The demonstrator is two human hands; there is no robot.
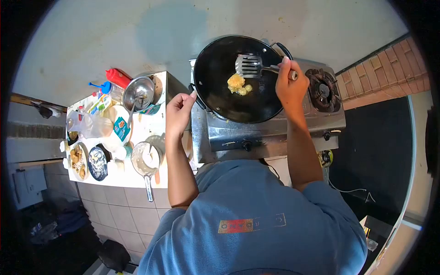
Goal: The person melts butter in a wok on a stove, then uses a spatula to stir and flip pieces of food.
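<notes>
A large black wok [220, 103] sits on the stove, tilted to neither side that I can make out. My left hand [179, 112] is closed at the wok's left side handle, thumb on top. In my right hand [292, 87] is the handle of a slotted metal spatula [250, 67], its fingers wrapped round it. The spatula's blade is inside the wok, just above a golden fried lump of food [236, 82]. Smaller pale yellow pieces [244, 90] lie against that lump.
Right of the wok is a bare burner [323, 90] on the steel stove [270, 135]. On the white table at left stand a metal bowl [139, 91], a saucepan [145, 159], a red bottle [118, 78], a plate of food [79, 160] and a dark bowl [97, 162].
</notes>
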